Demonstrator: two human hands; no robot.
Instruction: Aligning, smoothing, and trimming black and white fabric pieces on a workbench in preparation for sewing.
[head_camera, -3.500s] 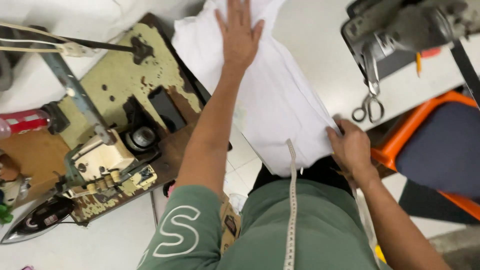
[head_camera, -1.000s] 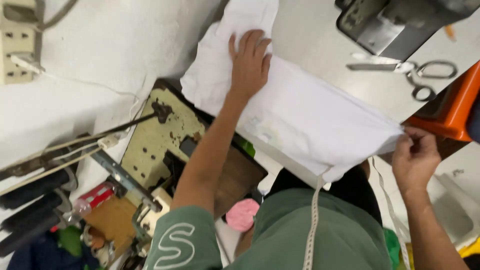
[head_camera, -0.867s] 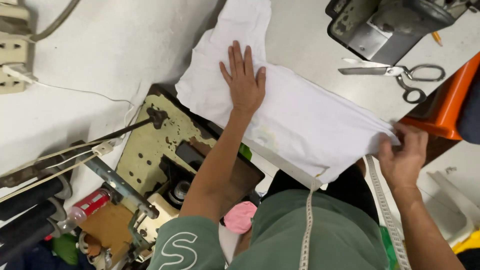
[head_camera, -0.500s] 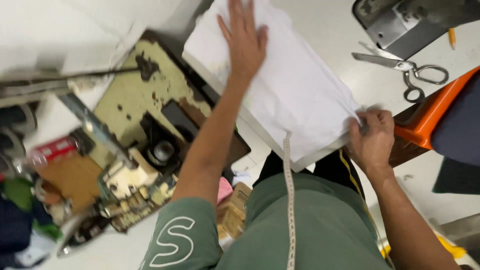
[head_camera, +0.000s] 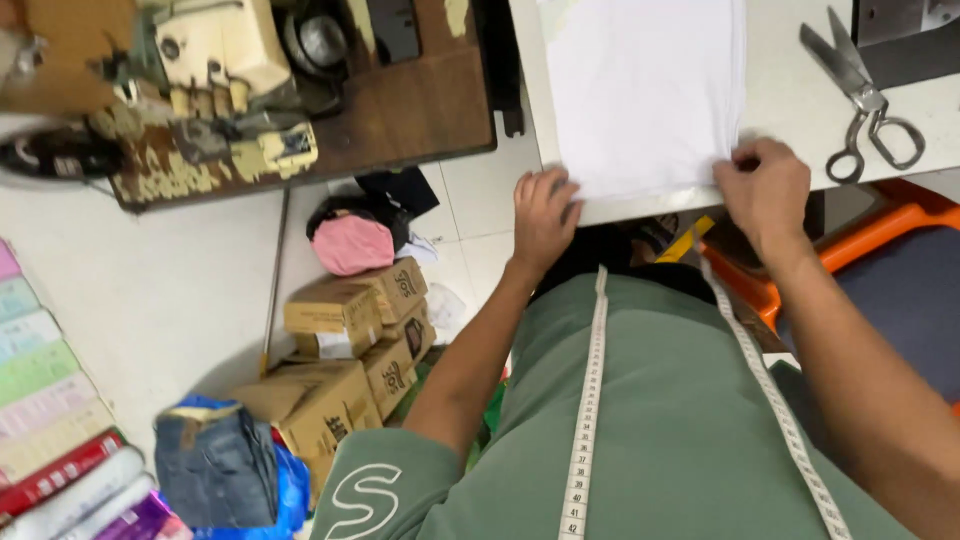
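White cloth (head_camera: 645, 95), top cut off

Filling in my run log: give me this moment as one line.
left hand: on near edge of white cloth | right hand: pinching its near corner | scissors: on table, untouched

Stacked brown cardboard boxes (head_camera: 345, 350) with dark print on the floor, left of the person

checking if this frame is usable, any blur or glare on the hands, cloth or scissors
Head view: light is even and soft, no hard shadows. The white cloth is nearly blown out, folds barely showing. Left hand, right hand and scissors are fairly sharp; the machine at top left is motion-smeared.
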